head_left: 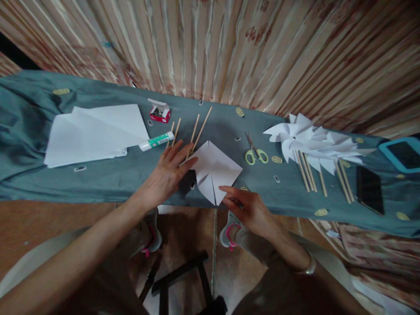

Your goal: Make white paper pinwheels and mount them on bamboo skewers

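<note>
A white paper square (219, 162) lies turned like a diamond in front of me, with slits cut inward from its corners. My left hand (171, 168) rests flat at its left corner, fingers spread over the cloth and thumb touching the paper. My right hand (249, 204) has the lower right edge between its fingers, index finger on top and the others partly hidden below. Several wooden sticks (202, 127) lie just beyond my left fingers, which cover some of their ends. A glue stick (156, 141) lies left of them.
Green-handled scissors (252, 151) lie right of the square. Farther right are finished paper pinwheels (295, 135) on sticks, a black phone (369, 189) and a blue-framed device (402, 154). At left sit a paper stack (95, 135) and a red box (159, 113) of small metal pieces. A teal cloth (108, 183) covers the narrow table.
</note>
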The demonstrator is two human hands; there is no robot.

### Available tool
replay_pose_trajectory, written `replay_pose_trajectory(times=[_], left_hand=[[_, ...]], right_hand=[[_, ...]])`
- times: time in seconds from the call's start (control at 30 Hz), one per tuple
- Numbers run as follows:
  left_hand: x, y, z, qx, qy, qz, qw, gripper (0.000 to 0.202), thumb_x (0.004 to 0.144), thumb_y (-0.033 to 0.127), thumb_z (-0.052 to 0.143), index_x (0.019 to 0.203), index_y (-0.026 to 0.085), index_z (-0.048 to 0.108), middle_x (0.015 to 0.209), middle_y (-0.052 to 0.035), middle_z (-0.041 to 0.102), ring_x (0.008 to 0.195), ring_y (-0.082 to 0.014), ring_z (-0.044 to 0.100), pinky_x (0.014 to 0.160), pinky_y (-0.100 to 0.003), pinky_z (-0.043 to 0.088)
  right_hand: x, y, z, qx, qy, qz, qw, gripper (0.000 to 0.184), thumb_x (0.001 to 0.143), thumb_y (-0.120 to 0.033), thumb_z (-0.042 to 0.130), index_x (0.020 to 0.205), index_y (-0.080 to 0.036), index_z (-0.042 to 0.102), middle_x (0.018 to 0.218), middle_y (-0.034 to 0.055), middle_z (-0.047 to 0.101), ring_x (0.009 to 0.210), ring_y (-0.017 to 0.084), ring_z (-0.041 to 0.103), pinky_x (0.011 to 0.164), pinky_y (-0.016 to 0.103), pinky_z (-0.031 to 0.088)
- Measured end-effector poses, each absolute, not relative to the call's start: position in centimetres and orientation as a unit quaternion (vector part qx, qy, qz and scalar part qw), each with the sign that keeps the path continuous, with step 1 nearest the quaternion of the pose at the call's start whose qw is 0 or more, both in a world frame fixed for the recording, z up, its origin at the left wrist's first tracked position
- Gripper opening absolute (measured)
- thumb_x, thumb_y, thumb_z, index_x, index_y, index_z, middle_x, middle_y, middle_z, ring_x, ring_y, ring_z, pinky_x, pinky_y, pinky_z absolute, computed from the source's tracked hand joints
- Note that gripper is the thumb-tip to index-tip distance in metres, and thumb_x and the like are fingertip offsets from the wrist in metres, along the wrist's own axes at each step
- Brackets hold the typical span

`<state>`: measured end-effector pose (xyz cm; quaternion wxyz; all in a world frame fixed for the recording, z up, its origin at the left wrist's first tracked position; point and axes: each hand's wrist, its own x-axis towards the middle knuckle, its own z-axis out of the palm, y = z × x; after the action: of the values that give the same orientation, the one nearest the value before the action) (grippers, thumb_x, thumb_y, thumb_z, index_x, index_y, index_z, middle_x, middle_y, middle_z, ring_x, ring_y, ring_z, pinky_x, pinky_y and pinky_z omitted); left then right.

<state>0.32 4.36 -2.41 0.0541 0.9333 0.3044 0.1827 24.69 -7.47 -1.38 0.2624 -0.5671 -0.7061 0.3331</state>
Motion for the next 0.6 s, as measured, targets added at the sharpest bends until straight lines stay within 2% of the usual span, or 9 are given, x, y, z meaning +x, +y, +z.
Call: replay_pose_trajectory(times=[0.17,0.33,0.43,0.53,0.6], left_hand=[[1.3,2.0,-1.9,0.948,0.248,0.177,0.087,0.055,0.078,-0.004,0.041,0.13,0.013,0.049,0.139,-0.0137,0.05,0.135,-0.027,0.036,0.11,-0.051,0.034],[2.4,0.8,-2.3,0.943,0.239,0.162,0.164,0.054,0.079,0.0,0.043,0.132,0.01,0.047,0.134,-0.0132,0.055,0.128,-0.0263,0.043,0.107,-0.048,0.038],[2.7,0.8,-2.4,0.939,0.25,0.152,0.18,0.053,0.079,0.001,0.045,0.131,0.009,0.049,0.133,-0.0142,0.055,0.127,-0.0276,0.043,0.107,-0.05,0.037],[2.8,0.9,-2.4,0.938,0.254,0.149,0.184,0.049,0.081,0.003,0.046,0.129,0.01,0.05,0.136,-0.0151,0.053,0.128,-0.0286,0.043,0.106,-0.051,0.038],[2.9,1.0,-2.5,0.937,0.254,0.147,0.188,0.049,0.082,0.005,0.046,0.13,0.009,0.05,0.138,-0.0164,0.05,0.129,-0.029,0.042,0.106,-0.051,0.038]], right_hand=[[25.1,-7.3,-2.0,-0.545,-0.805,0.126,0.196,0.026,0.093,-0.025,0.049,0.11,-0.013,0.064,0.075,0.0062,0.068,0.07,0.019,0.063,0.063,0.03,0.048],[24.4,-7.0,-1.5,-0.519,-0.839,0.018,0.164,0.022,0.094,-0.023,0.049,0.106,-0.012,0.063,0.077,0.0076,0.068,0.074,0.021,0.06,0.067,0.033,0.05],[24.2,-6.8,-1.1,-0.513,-0.841,-0.011,0.171,0.022,0.092,-0.02,0.05,0.108,-0.011,0.062,0.098,0.013,0.068,0.089,0.024,0.059,0.079,0.037,0.052],[24.2,-6.7,-1.5,-0.504,-0.847,-0.008,0.17,0.027,0.092,-0.019,0.049,0.117,-0.013,0.057,0.125,0.016,0.058,0.113,0.027,0.052,0.093,0.042,0.049],[24.3,-6.5,-2.0,-0.486,-0.856,-0.001,0.175,0.029,0.093,-0.017,0.046,0.121,-0.015,0.055,0.129,0.0151,0.056,0.121,0.025,0.048,0.098,0.043,0.047]])
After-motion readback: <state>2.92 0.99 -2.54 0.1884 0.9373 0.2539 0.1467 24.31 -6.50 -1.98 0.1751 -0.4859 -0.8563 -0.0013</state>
